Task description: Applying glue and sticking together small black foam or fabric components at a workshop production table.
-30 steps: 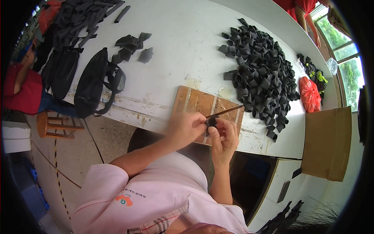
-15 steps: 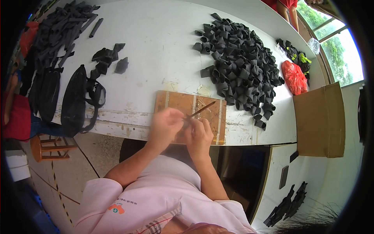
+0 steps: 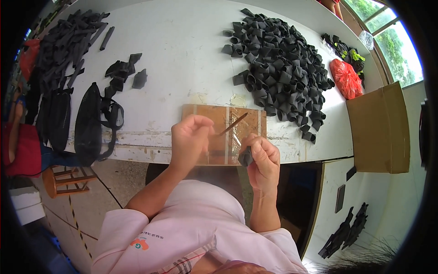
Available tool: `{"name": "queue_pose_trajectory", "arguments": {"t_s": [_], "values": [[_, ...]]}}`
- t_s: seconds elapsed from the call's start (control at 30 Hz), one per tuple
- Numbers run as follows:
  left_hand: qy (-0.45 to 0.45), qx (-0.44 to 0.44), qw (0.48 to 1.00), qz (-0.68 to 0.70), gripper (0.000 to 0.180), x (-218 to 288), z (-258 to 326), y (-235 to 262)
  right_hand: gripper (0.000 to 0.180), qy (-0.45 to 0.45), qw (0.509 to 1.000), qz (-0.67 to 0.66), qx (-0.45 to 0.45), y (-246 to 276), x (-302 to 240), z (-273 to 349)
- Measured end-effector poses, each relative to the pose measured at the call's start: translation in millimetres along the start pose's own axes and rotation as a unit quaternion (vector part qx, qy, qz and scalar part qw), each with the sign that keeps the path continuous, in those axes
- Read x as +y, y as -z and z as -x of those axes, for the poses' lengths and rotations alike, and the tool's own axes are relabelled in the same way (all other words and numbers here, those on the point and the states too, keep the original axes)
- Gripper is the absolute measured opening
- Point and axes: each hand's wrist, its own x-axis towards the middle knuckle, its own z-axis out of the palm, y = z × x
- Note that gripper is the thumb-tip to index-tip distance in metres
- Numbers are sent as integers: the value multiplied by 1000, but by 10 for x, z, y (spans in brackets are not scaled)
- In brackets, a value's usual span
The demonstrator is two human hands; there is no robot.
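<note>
My left hand point(image 3: 190, 141) is over the left part of a brown board point(image 3: 215, 114), its fingers pinched at the lower end of a thin brown stick point(image 3: 234, 123). The stick slants up to the right, with a dark far end. Closed around a small dark grey fabric piece point(image 3: 245, 156), my right hand point(image 3: 264, 160) is above the board's front right corner. The fabric looks folded, and its far part is hidden by my fingers. Clear tape strips run across the board.
A heap of small looped dark fabric pieces point(image 3: 283, 68) spreads behind the board to the right. Dark strips point(image 3: 73, 41) and black mesh pouches point(image 3: 89, 123) lie at left. A red plastic bag point(image 3: 345, 78) and a cardboard box point(image 3: 378, 130) stand right; a wooden stool point(image 3: 68, 180) is left.
My hands have moved apart: the right went right and toward me with the dark fabric piece, now visible in it. The stick stays with my left hand.
</note>
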Motion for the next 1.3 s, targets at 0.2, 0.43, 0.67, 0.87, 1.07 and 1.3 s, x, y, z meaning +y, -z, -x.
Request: {"name": "queue_pose_trajectory", "arguments": {"t_s": [0.2,0.43,0.67,0.87,1.07,1.3], "values": [[102,-180,975,77,13,155,102,-137,22,-29,999,-16,19,-42,-21,-100],[98,-140,984,53,10,133,95,-143,20,-32,998,-46,5,3,71,-138],[126,-140,981,33,8,147,121,-165,20,14,999,-16,48,-57,144,-172],[149,-136,951,234,8,85,11,-31,21,-56,996,-69,14,-34,169,-154],[298,-211,787,497,20,567,-98,-122,24,40,990,134,-32,-197,-287,-406],[258,-189,895,311,15,302,-237,-106,24,-71,993,61,-70,234,70,-549]]}}
